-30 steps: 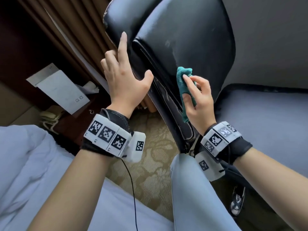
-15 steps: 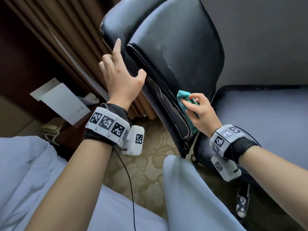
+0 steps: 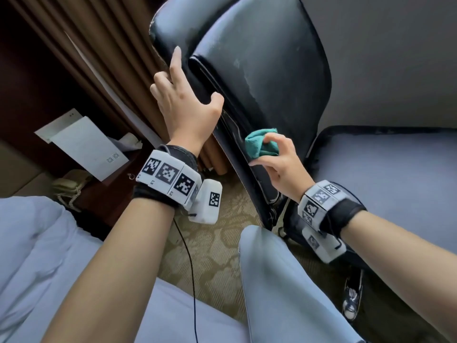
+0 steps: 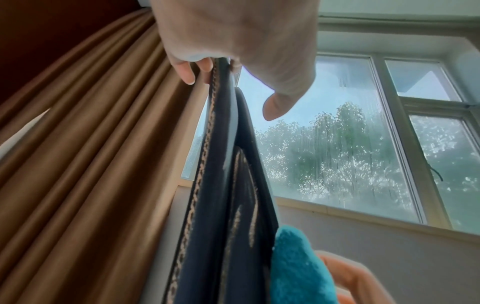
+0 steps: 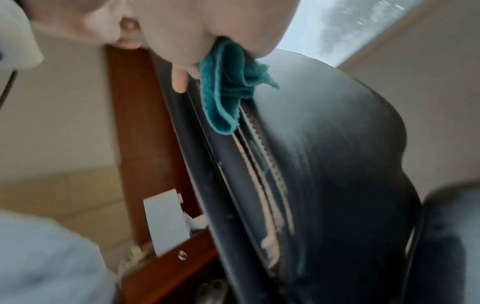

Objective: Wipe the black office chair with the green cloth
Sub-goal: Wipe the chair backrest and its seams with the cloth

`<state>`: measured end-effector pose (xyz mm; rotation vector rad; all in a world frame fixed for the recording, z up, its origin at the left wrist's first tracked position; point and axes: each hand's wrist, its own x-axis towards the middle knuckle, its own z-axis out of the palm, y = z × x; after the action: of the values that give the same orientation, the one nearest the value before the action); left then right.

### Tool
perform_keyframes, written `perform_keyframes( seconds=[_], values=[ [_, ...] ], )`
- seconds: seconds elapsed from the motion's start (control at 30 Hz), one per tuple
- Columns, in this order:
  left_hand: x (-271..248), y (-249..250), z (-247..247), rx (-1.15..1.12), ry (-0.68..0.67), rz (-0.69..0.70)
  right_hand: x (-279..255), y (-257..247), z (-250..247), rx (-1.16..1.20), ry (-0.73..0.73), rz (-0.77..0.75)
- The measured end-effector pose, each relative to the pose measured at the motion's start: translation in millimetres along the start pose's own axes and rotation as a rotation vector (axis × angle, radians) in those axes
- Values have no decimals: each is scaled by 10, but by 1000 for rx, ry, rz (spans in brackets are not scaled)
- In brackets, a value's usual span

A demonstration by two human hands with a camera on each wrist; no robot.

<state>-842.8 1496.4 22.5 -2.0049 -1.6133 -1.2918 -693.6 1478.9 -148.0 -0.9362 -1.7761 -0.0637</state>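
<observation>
Working the green cloth (image 3: 261, 144) along the side edge of the black office chair (image 3: 267, 78), I want the bunched fabric pushed right into the seam where the back cushion meets the outer shell, because that groove shows pale, worn streaks in the right wrist view. I judge the best stroke follows the seam's length with firm pressure, not across it, so the cloth does not snag on the frayed trim. Refolding to a clean face between passes would help, since the wad is small.

My right hand (image 3: 279, 164) has its fingers curled round the cloth, pinching it into a ball, with one fingertip extended toward the lower edge. The cloth sits against the chair's side, low on the backrest, just above the join with the seat. My left hand (image 3: 185, 107) steadies the chair higher up the same edge: thumb hooked on the front face, fingers wrapped behind, index finger pointing upward along the rim. The right wrist view is blurred, so I cannot say for certain whether the cloth presses the seam or merely brushes it.

The hands are near each other on one edge, left above, right below.
</observation>
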Motion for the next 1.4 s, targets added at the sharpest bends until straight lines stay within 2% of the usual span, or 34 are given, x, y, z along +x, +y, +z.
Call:
perform_keyframes(
  seconds=[0.17, 0.3, 0.5, 0.63, 0.73, 0.83, 1.1, 1.27, 1.4],
  values=[
    [-22, -42, -19, 71, -31, 31, 137, -120, -119, 110, 110, 142],
    [-11, -43, -5, 78, -33, 30, 254, -166, -118, 138, 135, 201],
    [74, -65, 73, 40, -24, 28, 318, -41, 23, 23, 127, 169],
    [204, -98, 152, -12, 30, 24, 325, 135, 46, 1, 149, 128],
    [291, -118, 249, -35, 58, 5, 215, 286, 50, -39, 89, 108],
    [361, -145, 359, -19, 71, 6, 167, 416, 42, -40, 19, 149],
    [422, -187, 499, 56, 44, 7, 726, 317, 204, 23, 186, 107],
    [405, -232, 484, 114, -8, 41, 244, 615, 210, -78, 104, 11],
    [412, -222, 481, 129, -23, 64, 61, 659, 202, -96, 70, 42]
  ],
)
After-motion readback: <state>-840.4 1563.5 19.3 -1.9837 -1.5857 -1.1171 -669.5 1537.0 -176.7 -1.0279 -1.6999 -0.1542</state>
